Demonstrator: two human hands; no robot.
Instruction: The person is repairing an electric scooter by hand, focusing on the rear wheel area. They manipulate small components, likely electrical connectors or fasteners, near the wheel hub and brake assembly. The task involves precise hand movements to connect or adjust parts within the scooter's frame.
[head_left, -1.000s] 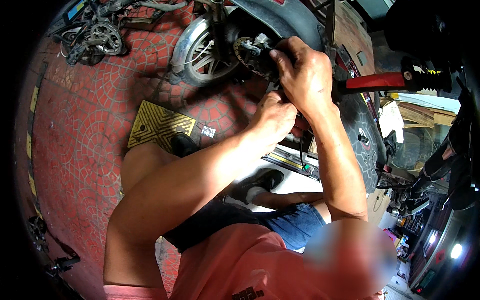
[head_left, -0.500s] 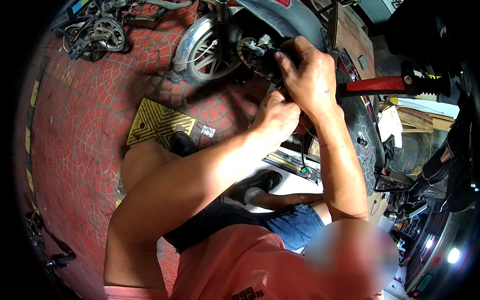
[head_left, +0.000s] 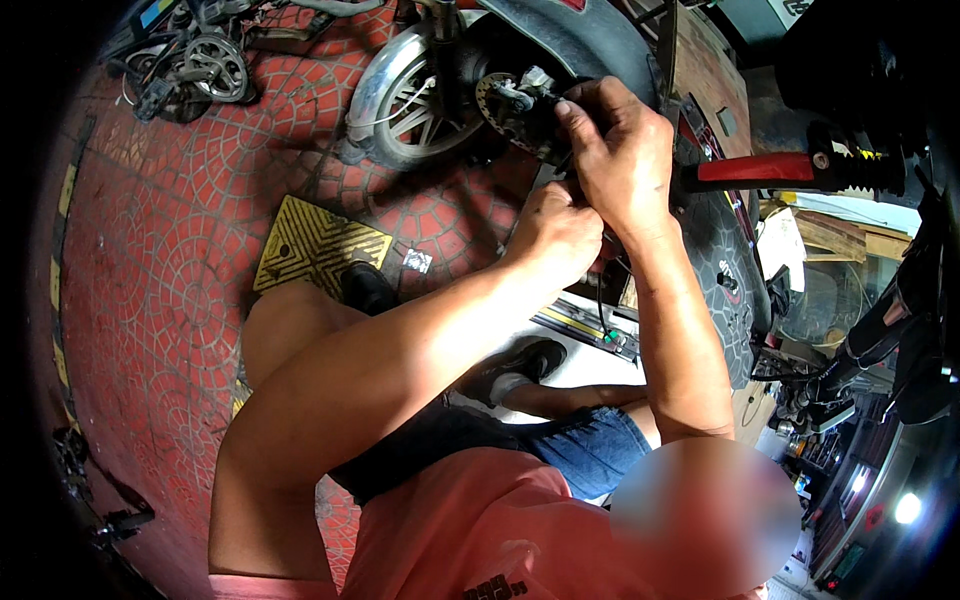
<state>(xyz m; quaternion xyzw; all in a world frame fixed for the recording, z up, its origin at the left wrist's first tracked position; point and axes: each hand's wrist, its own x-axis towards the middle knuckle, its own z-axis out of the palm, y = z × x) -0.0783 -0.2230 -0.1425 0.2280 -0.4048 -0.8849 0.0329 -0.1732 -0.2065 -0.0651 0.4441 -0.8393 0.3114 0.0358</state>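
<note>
My right hand (head_left: 620, 150) is closed around a dark brake part (head_left: 535, 100) beside the drilled brake disc (head_left: 490, 95) of a scooter's silver spoked wheel (head_left: 400, 95). Its fingertips pinch the metal piece. My left hand (head_left: 555, 235) is curled into a fist just below, touching my right wrist; what it holds is hidden. Both forearms rise from the lower edge over my bent knee. A black fender (head_left: 600, 40) arches over the wheel.
A yellow ribbed ramp plate (head_left: 315, 245) lies on the red patterned paving (head_left: 150, 250), with a black shoe (head_left: 370, 290) at its edge. A heap of sprockets and parts (head_left: 210, 65) sits far left. A red and black bar (head_left: 770, 170) juts out at right.
Both hands stay at the brake part. My left fist has shifted slightly along the underside of my right hand, and the view has drifted a little.
</note>
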